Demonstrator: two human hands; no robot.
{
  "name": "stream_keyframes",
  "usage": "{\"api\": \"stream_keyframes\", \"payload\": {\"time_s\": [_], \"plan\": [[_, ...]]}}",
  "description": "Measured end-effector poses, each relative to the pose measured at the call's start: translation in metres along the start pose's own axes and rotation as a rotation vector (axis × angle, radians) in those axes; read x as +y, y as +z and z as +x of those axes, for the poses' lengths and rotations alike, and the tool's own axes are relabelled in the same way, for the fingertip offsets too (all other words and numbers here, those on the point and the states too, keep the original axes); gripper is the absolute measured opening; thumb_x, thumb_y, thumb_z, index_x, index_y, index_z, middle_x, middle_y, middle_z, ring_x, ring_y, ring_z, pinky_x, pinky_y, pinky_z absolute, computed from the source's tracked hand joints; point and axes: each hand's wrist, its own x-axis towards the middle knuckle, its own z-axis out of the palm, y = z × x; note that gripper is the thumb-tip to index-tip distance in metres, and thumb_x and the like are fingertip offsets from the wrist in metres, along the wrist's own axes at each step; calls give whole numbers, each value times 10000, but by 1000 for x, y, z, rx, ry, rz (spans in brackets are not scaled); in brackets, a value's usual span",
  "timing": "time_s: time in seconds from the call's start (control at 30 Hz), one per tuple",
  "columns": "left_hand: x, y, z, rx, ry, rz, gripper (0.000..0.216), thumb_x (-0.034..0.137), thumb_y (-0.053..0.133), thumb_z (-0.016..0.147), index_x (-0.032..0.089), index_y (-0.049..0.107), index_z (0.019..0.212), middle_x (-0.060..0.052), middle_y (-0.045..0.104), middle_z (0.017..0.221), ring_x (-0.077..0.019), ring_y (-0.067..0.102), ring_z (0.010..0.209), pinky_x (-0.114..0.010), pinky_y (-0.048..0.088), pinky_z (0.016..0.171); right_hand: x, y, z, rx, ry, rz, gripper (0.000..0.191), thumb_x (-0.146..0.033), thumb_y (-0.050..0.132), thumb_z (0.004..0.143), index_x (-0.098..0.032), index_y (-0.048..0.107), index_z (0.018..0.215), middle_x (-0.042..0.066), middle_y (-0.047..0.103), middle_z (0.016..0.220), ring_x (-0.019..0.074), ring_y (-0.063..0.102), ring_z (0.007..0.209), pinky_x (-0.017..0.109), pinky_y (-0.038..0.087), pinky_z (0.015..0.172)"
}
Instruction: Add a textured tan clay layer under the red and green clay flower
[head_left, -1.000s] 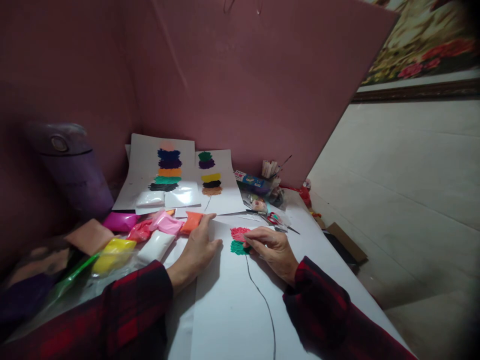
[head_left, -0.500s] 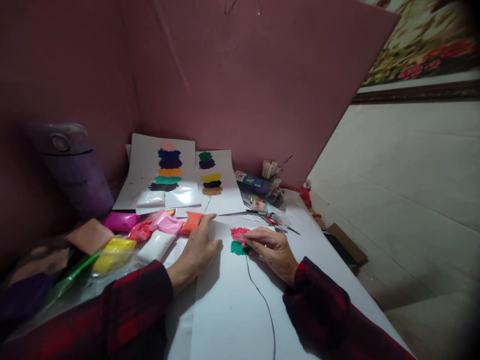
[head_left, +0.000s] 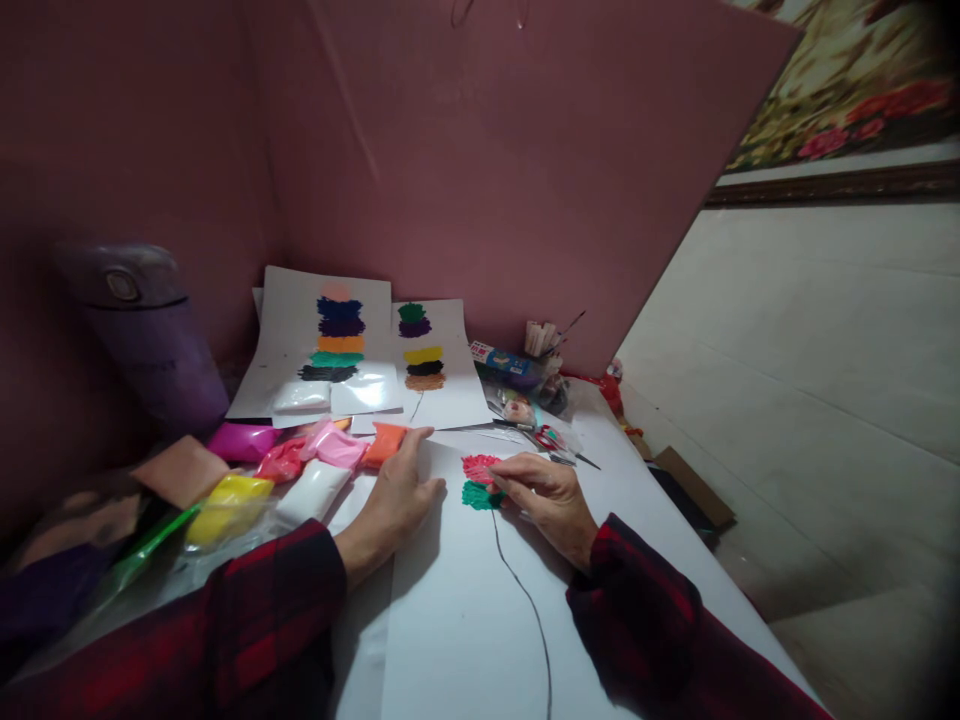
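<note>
Left hand (head_left: 394, 505): thumb spread from fingers, at the paper (head_left: 457, 620), nine o'clock from green patch (head_left: 475, 496)
Right hand (head_left: 546, 500): thumb and fingertips pressed together over the red patch (head_left: 477, 467); cannot tell if they pinch anything
Red patch: on the paper, twelve o'clock from the green patch
Orange packet (head_left: 382, 443): twelve o'clock, just beside left hand

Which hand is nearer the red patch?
Right. The right hand is at the red patch, its fingertips over the patch's right edge; the left hand lies by the paper's left edge, apart from the patch.
</note>
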Motion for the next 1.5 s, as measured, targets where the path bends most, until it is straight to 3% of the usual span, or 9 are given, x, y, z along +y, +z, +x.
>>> {"api": "stream_keyframes", "payload": {"time_s": [0.33,0.53,0.7,0.83,1.2,1.5], "plan": [[-1,0,0,-7,-19,16,603,185,537,694,116,427,1284,-150,563,1223,-267,560,1065,-404,439,907,4,1,0,-28,48,48,135,-261,653,831,-187,750,890,80,680,781,185,647,680,295,555,496],[1,-1,0,-6,-17,21,597,188,527,691,132,430,1278,-137,578,1200,-253,588,1006,-391,459,871,1,0,0,0,-11,-24,128,-258,656,833,-189,753,877,72,689,755,200,645,716,380,567,640],[1,-1,-1,-16,-16,22,590,181,527,695,143,422,1275,-141,563,1223,-249,596,971,-404,463,850,-1,3,0,-21,12,29,150,-295,663,824,-186,758,868,72,677,742,182,634,661,308,553,495],[-2,0,0,6,16,27,570,171,530,688,170,442,1251,-122,563,1225,-246,592,999,-401,448,887,-1,4,1,-34,14,48,161,-303,658,829,-192,757,890,72,677,761,173,629,662,297,554,485],[0,-1,0,1,-1,13,578,178,539,687,135,437,1254,-130,574,1201,-254,584,1011,-412,442,904,-3,1,0,-18,-51,-20,129,-249,657,835,-199,759,894,78,698,750,212,645,740,398,557,667],[-2,0,0,-3,0,16,566,168,537,695,160,430,1251,-131,564,1208,-255,564,1065,-417,435,913,-1,2,1,-51,-25,5,147,-271,641,844,-200,751,910,76,679,756,193,636,713,322,564,536]]}}
